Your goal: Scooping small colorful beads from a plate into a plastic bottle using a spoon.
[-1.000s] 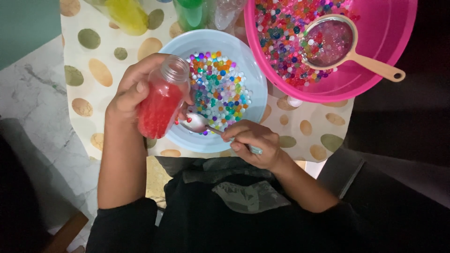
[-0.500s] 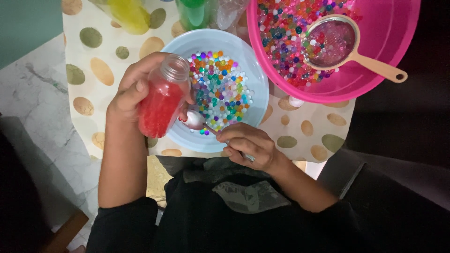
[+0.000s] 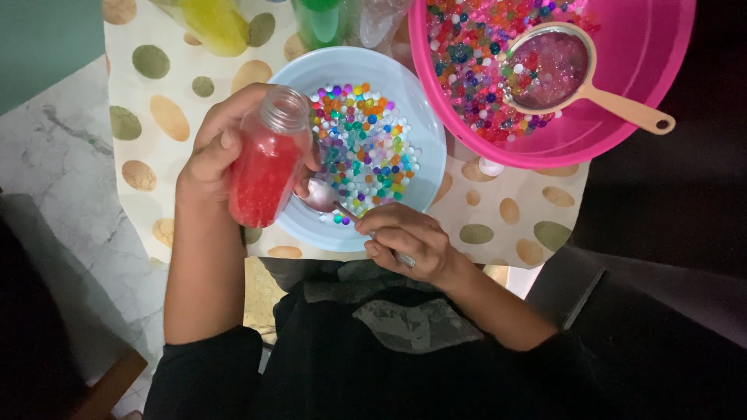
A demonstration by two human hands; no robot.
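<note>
My left hand [image 3: 208,152] grips a clear plastic bottle [image 3: 266,159] mostly filled with red beads, its open mouth tilted toward the light blue bowl [image 3: 420,124]. The bowl holds several small multicoloured water beads [image 3: 364,144]. My right hand [image 3: 408,241] holds a metal spoon [image 3: 323,196] by the handle. The spoon's bowl rests at the near inner edge of the blue bowl, just beside the bottle's lower end.
A large pink basin [image 3: 646,85] at the upper right holds more coloured beads and a beige strainer [image 3: 580,78]. Yellow [image 3: 218,23], green [image 3: 320,19] and clear bottles stand at the top edge. A spotted cream mat [image 3: 156,101] covers a marble tabletop [image 3: 54,171].
The spoon and my right hand have drawn slightly back toward me along the bowl's near edge. The bottle in my left hand stays in about the same spot.
</note>
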